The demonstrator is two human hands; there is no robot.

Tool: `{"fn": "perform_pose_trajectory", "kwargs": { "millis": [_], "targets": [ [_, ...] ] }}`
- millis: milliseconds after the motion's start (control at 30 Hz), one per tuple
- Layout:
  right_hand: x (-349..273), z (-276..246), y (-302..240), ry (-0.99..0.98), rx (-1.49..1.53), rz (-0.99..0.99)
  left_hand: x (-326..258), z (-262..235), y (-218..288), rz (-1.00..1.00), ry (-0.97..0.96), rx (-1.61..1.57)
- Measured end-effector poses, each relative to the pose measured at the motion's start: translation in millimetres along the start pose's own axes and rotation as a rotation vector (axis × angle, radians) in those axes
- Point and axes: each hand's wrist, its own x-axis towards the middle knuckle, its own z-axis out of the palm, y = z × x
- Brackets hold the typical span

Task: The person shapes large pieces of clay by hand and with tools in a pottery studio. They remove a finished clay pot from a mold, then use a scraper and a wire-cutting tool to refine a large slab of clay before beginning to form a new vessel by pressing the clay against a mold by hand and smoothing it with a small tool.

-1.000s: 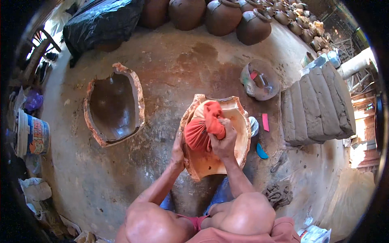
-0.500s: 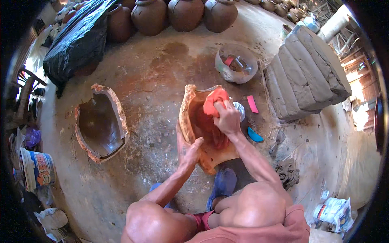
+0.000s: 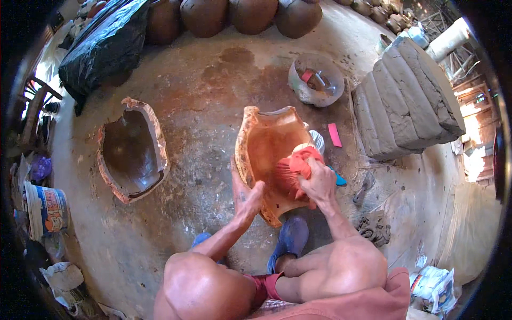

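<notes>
In front of my knees stands a hollow orange-brown mold half (image 3: pixel 266 130) with a thick, rough rim, its inside facing up. My left hand (image 3: pixel 246 197) grips the mold's left wall, thumb over the rim and fingers around the outside. Bunched in my right hand (image 3: pixel 320 184) is a red cloth (image 3: pixel 301 165), which lies against the right inner side of the mold. A second, similar mold half (image 3: pixel 160 141) with a dark, shiny inside lies on the floor to the left, apart from both hands.
A translucent bowl (image 3: pixel 296 88) holding small tools sits beyond the mold. Right of it rises a large block of grey clay (image 3: pixel 405 101). A pink strip (image 3: pixel 334 135) and a blue piece (image 3: pixel 340 178) lie nearby. Round pots (image 3: pixel 253 13) line the back; a bucket (image 3: pixel 48 210) stands left.
My right hand has drawn the red cloth from the mold's far right part down toward me along its right side. My left hand keeps its hold on the wall.
</notes>
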Motion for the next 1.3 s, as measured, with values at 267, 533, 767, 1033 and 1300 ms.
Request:
{"fn": "perform_pose_trajectory", "kwargs": {
  "millis": [267,533,767,1033,1300],
  "targets": [
    [-43,-1,-7,0.017,0.183,0.039,5,-12,20,-0.084,-0.064,-0.224],
    [-23,30,-21,0.081,0.402,0.015,2,-19,4,-0.119,-0.082,-0.184],
    [18,6,-49,0.040,0.500,-0.097,5,-46,-25,-0.122,-0.052,-0.196],
    [118,46,-49,0.224,0.386,-0.082,-2,-26,-13,-0.070,-0.044,-0.178],
    [138,53,-66,0.322,0.519,-0.049,3,-38,-42,-0.112,-0.013,-0.126]
  ]
}}
